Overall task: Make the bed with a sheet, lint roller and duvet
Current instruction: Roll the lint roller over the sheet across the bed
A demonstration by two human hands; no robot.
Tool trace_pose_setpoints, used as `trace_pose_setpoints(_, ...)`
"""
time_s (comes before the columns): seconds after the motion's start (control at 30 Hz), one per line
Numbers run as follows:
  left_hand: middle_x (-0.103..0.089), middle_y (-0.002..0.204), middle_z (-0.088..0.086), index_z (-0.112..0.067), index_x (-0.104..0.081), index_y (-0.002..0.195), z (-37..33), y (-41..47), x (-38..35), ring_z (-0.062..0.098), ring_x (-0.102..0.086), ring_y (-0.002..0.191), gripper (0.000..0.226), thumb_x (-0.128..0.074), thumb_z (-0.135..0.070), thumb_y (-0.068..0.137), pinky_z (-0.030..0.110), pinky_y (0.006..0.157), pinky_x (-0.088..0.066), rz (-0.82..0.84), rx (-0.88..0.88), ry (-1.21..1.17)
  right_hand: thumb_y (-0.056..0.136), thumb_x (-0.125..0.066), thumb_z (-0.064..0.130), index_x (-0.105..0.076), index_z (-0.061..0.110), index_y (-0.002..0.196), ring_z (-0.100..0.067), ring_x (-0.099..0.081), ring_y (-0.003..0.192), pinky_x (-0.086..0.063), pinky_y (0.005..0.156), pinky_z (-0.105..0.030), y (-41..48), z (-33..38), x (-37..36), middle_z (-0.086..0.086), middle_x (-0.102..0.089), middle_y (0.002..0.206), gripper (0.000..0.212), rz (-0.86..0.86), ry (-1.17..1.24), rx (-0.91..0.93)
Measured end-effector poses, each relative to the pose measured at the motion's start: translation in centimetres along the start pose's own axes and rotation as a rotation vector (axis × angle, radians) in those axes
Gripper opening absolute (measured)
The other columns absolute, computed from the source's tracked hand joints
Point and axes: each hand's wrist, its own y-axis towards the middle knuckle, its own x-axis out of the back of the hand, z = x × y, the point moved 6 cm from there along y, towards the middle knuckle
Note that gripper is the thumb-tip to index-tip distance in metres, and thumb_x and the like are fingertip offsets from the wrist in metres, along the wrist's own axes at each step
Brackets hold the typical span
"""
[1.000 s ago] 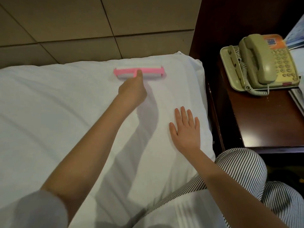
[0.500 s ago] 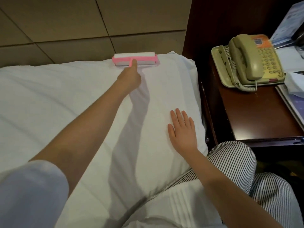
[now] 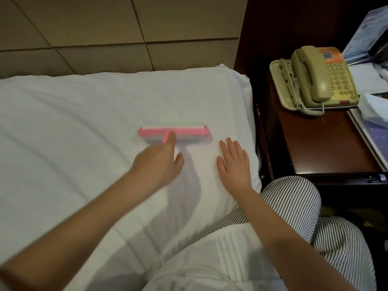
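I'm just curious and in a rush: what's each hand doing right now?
Left hand: closed, holding the handle of the pink lint roller.
Right hand: open, flat on the white sheet.

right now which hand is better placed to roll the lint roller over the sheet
Left: the left hand grips the lint roller; the right hand lies flat on the sheet.

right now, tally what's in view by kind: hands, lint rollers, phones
hands: 2 (left hand holds the roller, right hand lies flat on the sheet)
lint roller: 1
telephone: 1
total: 4
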Motion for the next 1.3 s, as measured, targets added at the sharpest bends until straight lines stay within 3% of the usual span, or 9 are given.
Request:
trace_pose_setpoints(0.13, -0.056, 0.112, 0.019, -0.017, -0.003, 0.15, -0.3, 8.9, 0.7, 0.033, -0.055, 0.091, 0.064, -0.036, -0.015, 0.096, 0.032, 0.065, -0.035, -0.075, 0.065, -0.164, 0.077, 0.005, 0.051, -0.019, 0.023, 0.15, -0.016, -0.002, 0.146, 0.008, 0.114, -0.027, -0.6, -0.3, 0.4, 0.001, -0.009, 0.158, 0.082, 0.013, -0.006, -0.006)
trace_pose_setpoints(0.27, -0.052, 0.117, 0.02, -0.022, 0.001, 0.15, -1.1, 11.7, 0.3, 0.034, -0.054, 0.1, 0.067, -0.035, -0.012, 0.095, 0.034, 0.069, -0.036, -0.103, 0.138, -0.272, 0.083, 0.0, 0.049, -0.019, 0.024, 0.15, -0.016, -0.001, 0.146, 0.006, 0.115, -0.029, -0.9, -0.5, 0.7, 0.002, -0.008, 0.159, 0.073, 0.019, -0.001, -0.032)
trace_pose_setpoints(0.4, -0.052, 0.115, 0.019, -0.02, 0.006, 0.15, -2.4, 3.6, -2.6, 0.036, -0.056, 0.099, 0.068, -0.033, -0.01, 0.095, 0.034, 0.072, -0.037, -0.039, 0.162, -0.252, 0.088, -0.012, 0.038, -0.019, 0.024, 0.15, -0.017, -0.002, 0.146, 0.004, 0.115, -0.03, -1.0, -0.4, 0.8, 0.001, -0.008, 0.159, 0.064, 0.035, 0.007, -0.05)
trace_pose_setpoints(0.6, -0.04, 0.09, 0.006, -0.022, 0.02, 0.147, -2.4, -8.5, -4.7, 0.028, -0.059, 0.09, 0.073, -0.032, -0.022, 0.096, 0.029, 0.064, -0.035, 0.134, 0.047, -0.062, 0.101, -0.024, 0.029, -0.02, 0.022, 0.15, -0.017, -0.001, 0.146, 0.003, 0.116, -0.031, -1.1, -0.3, 0.7, 0.001, -0.008, 0.159, 0.049, 0.039, 0.036, -0.068)
trace_pose_setpoints(0.7, -0.054, 0.107, 0.016, -0.021, 0.008, 0.15, -1.8, -3.6, -3.0, 0.033, -0.058, 0.097, 0.07, -0.036, -0.017, 0.094, 0.031, 0.069, -0.037, 0.036, 0.053, -0.091, 0.102, -0.025, 0.027, -0.019, 0.022, 0.15, -0.017, -0.002, 0.146, 0.003, 0.116, -0.032, -1.4, -0.4, 0.8, 0.001, -0.008, 0.159, 0.049, 0.038, 0.022, -0.06)
trace_pose_setpoints(0.8, -0.051, 0.119, 0.022, -0.023, 0.004, 0.15, -1.8, 4.0, -2.1, 0.037, -0.055, 0.103, 0.068, -0.034, -0.011, 0.095, 0.035, 0.075, -0.038, -0.075, 0.1, -0.201, 0.102, -0.028, 0.025, -0.017, 0.023, 0.15, -0.016, -0.001, 0.146, 0.004, 0.116, -0.031, -1.4, -0.6, 0.7, 0.001, -0.007, 0.159, 0.049, 0.038, 0.022, -0.076)
trace_pose_setpoints(0.93, -0.053, 0.109, 0.02, -0.027, 0.002, 0.15, -1.8, 9.7, -0.9, 0.033, -0.054, 0.088, 0.067, -0.033, -0.011, 0.096, 0.032, 0.065, -0.035, -0.133, 0.116, -0.293, 0.102, -0.026, 0.025, -0.015, 0.023, 0.15, -0.017, 0.001, 0.146, 0.006, 0.115, -0.032, -1.1, -0.5, 0.2, 0.002, -0.005, 0.159, 0.049, 0.043, 0.047, -0.088)
trace_pose_setpoints(1.17, -0.041, 0.087, 0.007, -0.032, 0.012, 0.148, -2.1, -6.2, -5.5, 0.035, -0.056, 0.075, 0.079, -0.041, -0.014, 0.092, 0.035, 0.062, -0.041, -0.019, 0.199, -0.208, 0.08, 0.004, 0.046, -0.019, 0.02, 0.15, -0.02, -0.004, 0.146, 0.004, 0.115, -0.033, -2.3, -1.0, 0.3, -0.001, -0.009, 0.159, 0.078, 0.11, 0.082, -0.038)
trace_pose_setpoints(1.3, -0.041, 0.076, 0.005, -0.026, 0.016, 0.145, -2.9, -12.8, -5.7, 0.027, -0.051, 0.061, 0.079, -0.041, -0.012, 0.092, 0.033, 0.056, -0.042, 0.051, 0.256, -0.215, 0.074, 0.008, 0.047, -0.016, 0.021, 0.15, -0.019, -0.004, 0.146, 0.004, 0.115, -0.033, -4.3, -1.8, 1.7, -0.001, -0.006, 0.159, 0.084, 0.234, 0.07, -0.02)
